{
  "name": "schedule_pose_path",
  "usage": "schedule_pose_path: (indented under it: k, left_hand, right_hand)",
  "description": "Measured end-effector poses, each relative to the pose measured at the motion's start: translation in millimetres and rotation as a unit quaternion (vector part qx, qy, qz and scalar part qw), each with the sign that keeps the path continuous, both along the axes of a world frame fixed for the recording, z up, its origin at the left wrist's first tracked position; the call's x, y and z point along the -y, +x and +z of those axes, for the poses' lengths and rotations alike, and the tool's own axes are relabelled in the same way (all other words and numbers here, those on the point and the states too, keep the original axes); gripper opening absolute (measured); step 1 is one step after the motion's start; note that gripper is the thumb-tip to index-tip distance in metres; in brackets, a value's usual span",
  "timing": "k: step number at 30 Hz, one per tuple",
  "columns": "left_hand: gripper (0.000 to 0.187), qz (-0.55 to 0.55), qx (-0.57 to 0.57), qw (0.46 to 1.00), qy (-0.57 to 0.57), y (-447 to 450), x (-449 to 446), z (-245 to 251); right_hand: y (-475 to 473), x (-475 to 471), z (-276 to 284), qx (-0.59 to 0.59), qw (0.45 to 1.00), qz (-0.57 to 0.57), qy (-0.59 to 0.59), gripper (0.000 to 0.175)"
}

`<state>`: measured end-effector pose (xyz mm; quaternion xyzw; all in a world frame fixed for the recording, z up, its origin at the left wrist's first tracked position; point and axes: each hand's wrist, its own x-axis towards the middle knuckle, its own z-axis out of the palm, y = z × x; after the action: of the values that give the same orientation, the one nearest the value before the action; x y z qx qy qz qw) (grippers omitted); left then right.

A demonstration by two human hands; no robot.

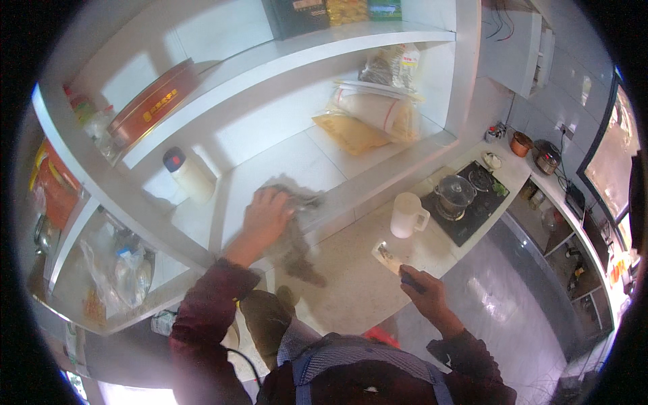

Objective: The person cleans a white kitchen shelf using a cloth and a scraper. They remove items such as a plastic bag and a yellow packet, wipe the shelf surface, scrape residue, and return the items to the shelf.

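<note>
My left hand (264,218) presses down on a grey cloth (308,198) at the white tiled shelf (309,157). Its fingers partly cover the cloth, and a dark patch, cloth or shadow, runs down from it over the shelf's front edge. In my right hand (428,298) is the dark handle of a flat-bladed tool (386,257), its blade over the stone-coloured counter (344,283). Whether this is a knife or a scraper I cannot tell. Just beyond the blade stands a whitish plastic jug (406,216) with its handle to the right.
A cream thermos flask (188,174) stands left of the cloth. Bagged goods (372,116) lie at the shelf's right end. On the black gas hob (463,223) sits a glass-lidded pot (454,193). A red-brown box (152,104) rests on the shelf above.
</note>
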<state>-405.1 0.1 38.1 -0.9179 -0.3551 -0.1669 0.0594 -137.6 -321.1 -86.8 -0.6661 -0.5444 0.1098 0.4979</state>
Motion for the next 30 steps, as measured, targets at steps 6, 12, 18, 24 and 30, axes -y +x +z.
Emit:
schedule_pose_path:
  k: [6,12,18,24,30]
  left_hand:
    - [0.033,0.151,-0.127,0.980,0.024,-70.4,52.6,15.2]
    - [0.039,0.235,-0.192,0.953,0.006,-69.7,75.7,48.6]
    - [0.046,0.084,0.020,0.994,0.071,52.1,63.8,18.3]
    - [0.039,-0.014,0.050,0.997,0.051,78.7,63.3,-3.4]
    - [0.037,0.055,0.051,0.997,0.038,11.5,72.9,-6.7]
  right_hand:
    - [3.9,-0.4,-5.1,-0.022,0.999,0.044,0.024,0.049]
    - [19.4,22.6,-23.4,-0.069,0.997,0.014,0.017,0.049]
    - [30.9,28.2,-34.2,-0.083,0.996,-0.020,-0.010,0.048]
    - [12.7,17.6,-37.2,-0.108,0.994,0.006,-0.012,0.048]
    - [2.9,20.3,-26.4,-0.091,0.993,0.013,-0.069,0.048]
